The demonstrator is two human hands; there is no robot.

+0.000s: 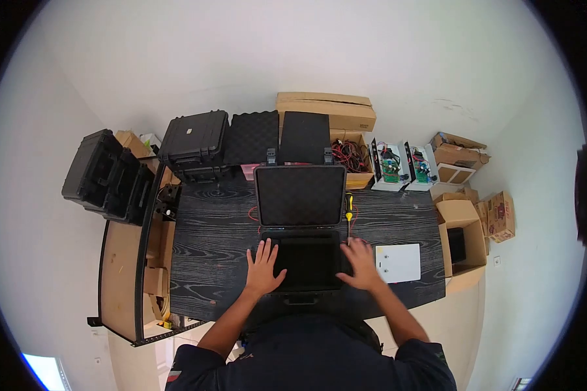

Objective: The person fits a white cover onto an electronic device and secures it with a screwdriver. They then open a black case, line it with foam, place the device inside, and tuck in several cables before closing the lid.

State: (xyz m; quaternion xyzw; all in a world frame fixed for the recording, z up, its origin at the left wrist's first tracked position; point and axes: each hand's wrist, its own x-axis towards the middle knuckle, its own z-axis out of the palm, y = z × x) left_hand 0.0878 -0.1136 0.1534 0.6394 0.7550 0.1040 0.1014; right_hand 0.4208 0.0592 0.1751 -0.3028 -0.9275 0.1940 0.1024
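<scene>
A black hard case (297,302) lies open before me, its foam-lined lid (300,195) tipped back and its lower half showing a dark recess. My left hand (262,270) is open, fingers outstretched over the case's left rim. At the right rim, my right hand (361,266) is also open, thumb and fingers apart, nothing in its grasp. A yellow-and-black screwdriver (349,207) lies beside the lid, its shaft running down toward my right fingertips. Just right of that hand is a white panel (399,262) with small dark fittings.
The dark wood-grain table (209,260) carries closed black cases (194,140) at back left and foam sheets (304,135) behind the lid. Farther right stand a box of cables (350,156) and two units with green circuit boards (391,168). An open carton (462,241) adjoins the right edge.
</scene>
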